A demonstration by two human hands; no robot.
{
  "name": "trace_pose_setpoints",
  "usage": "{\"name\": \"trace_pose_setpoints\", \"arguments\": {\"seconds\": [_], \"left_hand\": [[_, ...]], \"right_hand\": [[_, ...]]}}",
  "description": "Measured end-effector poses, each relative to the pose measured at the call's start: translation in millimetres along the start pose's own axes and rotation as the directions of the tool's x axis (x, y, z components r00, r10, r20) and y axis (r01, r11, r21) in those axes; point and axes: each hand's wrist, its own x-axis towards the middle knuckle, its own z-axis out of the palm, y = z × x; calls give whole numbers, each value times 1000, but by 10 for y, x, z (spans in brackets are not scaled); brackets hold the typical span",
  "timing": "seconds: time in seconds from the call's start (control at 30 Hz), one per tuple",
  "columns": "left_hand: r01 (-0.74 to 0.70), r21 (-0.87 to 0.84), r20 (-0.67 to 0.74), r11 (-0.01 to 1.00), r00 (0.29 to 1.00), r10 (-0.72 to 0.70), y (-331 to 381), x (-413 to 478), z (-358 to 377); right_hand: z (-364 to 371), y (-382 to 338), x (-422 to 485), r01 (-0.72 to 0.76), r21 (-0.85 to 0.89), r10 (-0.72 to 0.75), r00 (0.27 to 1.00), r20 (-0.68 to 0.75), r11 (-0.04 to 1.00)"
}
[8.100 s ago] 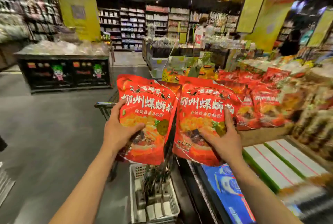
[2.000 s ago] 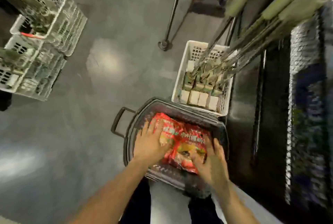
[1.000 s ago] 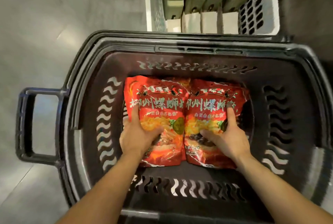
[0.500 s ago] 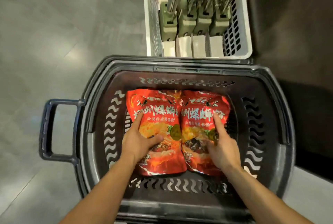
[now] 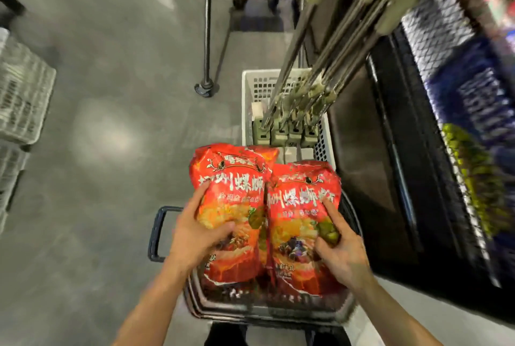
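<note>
One dark basket [image 5: 264,313]: on the floor straight under the packets; near rim and left handle show. Aim for its middle, clear of the walls.
Two red packets: left packet [image 5: 231,198] and right packet [image 5: 301,223] are held upright, edges touching, just above the basket. They are probably best kept level and together, then laid flat before release.
Both hands: left hand [image 5: 195,237] grips the left packet low, thumb across its front; right hand [image 5: 342,253] clasps the right one, forefinger up its face.
Display shelf [image 5: 390,178]: dark, close on the right, so little swing room.
Trolley [image 5: 207,39]: beyond, near.
Grey crates [image 5: 25,100]: well apart, left.
White crate [image 5: 249,111]: just beyond the basket.
Long-handled tools [image 5: 334,47]: lean out of the crate; packet tops could catch them.
</note>
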Motion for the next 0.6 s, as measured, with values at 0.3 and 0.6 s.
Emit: {"name": "trace_pose_setpoints", "arguments": {"seconds": [0.3, 0.6], "left_hand": [[-411, -115, -61, 904, 912, 406, 2451, -232, -804], [-643, -304, -3, 703, 739, 674, 4477, -859, -921]], "right_hand": [[-1295, -2462, -334, 351, 187, -289, 911, -294, 917], [-2798, -3728, -1124, 552, 70, -411, 695, -590, 831]]}}
